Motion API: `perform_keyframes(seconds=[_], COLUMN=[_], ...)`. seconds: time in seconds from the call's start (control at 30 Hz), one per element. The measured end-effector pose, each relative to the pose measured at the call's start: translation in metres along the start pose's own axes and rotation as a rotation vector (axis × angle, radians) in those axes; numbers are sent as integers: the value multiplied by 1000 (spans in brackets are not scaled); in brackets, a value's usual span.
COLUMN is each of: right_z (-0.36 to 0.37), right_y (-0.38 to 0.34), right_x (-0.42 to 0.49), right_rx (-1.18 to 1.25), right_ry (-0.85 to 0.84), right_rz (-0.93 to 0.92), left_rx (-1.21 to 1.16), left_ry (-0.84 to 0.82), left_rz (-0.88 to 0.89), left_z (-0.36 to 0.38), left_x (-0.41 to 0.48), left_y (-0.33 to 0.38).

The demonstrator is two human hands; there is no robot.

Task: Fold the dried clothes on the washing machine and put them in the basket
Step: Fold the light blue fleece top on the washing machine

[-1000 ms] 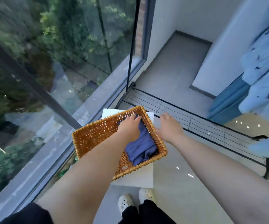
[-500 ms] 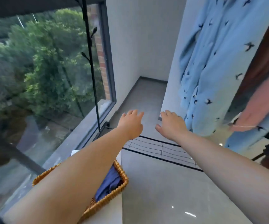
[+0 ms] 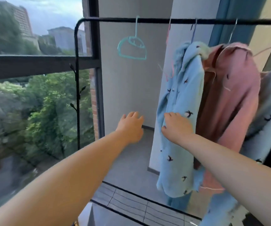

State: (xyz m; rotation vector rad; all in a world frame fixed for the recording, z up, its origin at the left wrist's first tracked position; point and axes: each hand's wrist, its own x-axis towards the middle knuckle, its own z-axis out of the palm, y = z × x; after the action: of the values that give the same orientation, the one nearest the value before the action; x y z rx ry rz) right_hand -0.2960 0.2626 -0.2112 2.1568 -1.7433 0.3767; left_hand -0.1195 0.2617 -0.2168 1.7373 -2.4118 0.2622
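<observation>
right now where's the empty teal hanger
The empty teal plastic hanger hangs upper centre in the head view, hooked on the black metal rail, left of the light blue bird-print garment and above the left hand.

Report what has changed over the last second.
Both hands rose from the basket toward the clothes rack: left hand open in the air, right hand at the light blue garment, no grip visible. The basket left the view. Both hands still hold nothing.
</observation>
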Motion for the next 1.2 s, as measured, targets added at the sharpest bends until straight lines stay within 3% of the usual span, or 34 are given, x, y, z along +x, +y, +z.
perform_keyframes(seconds=[0.3,0.43,0.57,0.63,0.73,0.9,1.0,1.1,1.2], right_z=[-58,-88,-102,-107,-114,-114,-120,-122,-124], right_y=[34,49,69,84,108,136,142,148,158], right_x=[99,129,148,160,179,204,211,219,227], right_rx=[-131,17,250,291,328,438,545,634,629], right_ry=[304,690,817,796,584,365,288,201,125], right_rz=[-36,-79,-31,76,224,298,301,308,286], left_rx=[13,-60,-107,-117,-166,-343,-266,15,145], left_ry=[141,230,329,373,483,732,673,473,373], left_rz=[40,58,76,90,121,307,317,195,78], left_z=[-73,-92,-95,-97,-107,-119,-128,-143,-153], left_x=[83,126,149,158,169,184,200,207,210], left_y=[-20,-27,-28,-27,-19,12,33,40,37])
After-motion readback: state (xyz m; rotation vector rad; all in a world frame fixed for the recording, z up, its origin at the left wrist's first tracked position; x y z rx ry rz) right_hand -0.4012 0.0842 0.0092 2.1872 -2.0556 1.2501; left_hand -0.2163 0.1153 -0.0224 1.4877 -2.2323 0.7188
